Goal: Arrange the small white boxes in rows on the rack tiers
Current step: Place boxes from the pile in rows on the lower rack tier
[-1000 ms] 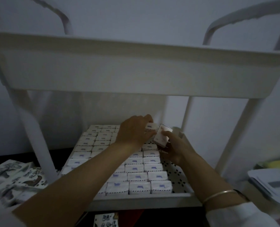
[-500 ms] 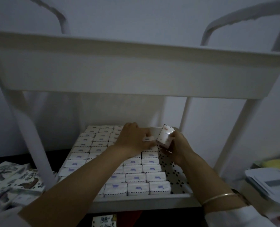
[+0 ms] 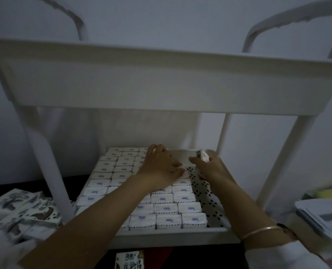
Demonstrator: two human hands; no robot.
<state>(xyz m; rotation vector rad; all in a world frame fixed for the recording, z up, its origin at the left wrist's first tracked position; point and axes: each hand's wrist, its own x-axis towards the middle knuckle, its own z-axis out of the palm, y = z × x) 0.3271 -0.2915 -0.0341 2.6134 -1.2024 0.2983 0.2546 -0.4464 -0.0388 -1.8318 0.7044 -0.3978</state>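
Several small white boxes (image 3: 169,208) lie in tight rows on the lower rack tier (image 3: 176,232), filling all but a strip on its right side. My left hand (image 3: 161,167) rests palm down on the boxes near the back, its fingers spread toward the bare strip. My right hand (image 3: 209,168) holds one small white box (image 3: 203,156) up at the back right corner, tilted on edge above the dotted tier floor (image 3: 207,193).
The upper rack tier (image 3: 161,84) overhangs the work space, carried by white legs (image 3: 43,158) on each side. Printed packs (image 3: 25,212) are piled on the left. A stack of papers (image 3: 324,214) sits on the right. A printed pack (image 3: 129,260) lies below the rack.
My right hand has carried its box farther back and to the right. My left hand has flattened onto the rows and slid slightly toward the back.
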